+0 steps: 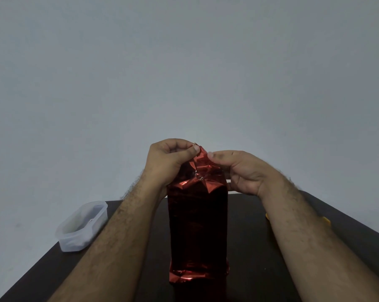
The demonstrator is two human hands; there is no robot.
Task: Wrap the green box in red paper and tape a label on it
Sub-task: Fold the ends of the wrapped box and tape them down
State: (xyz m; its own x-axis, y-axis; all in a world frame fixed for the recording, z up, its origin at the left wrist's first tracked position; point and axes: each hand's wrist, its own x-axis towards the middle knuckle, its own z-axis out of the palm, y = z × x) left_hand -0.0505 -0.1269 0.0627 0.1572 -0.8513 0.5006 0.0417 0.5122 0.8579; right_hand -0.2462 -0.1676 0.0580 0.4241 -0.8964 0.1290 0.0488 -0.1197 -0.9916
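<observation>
A tall box stands upright on the dark table (pixel 260 247), fully covered in shiny red paper (pixel 198 225); no green shows. The paper is crumpled into folds at the top end. My left hand (pixel 169 162) pinches the paper's upper tip between thumb and fingers. My right hand (pixel 243 171) grips the crumpled paper at the top right corner. The bottom edge of the paper is creased near the table's front. No label or tape is visible.
A translucent white plastic container (pixel 81 226) sits at the table's left edge. A small yellow object (pixel 325 221) lies on the right, partly hidden behind my right forearm. A plain grey wall fills the background.
</observation>
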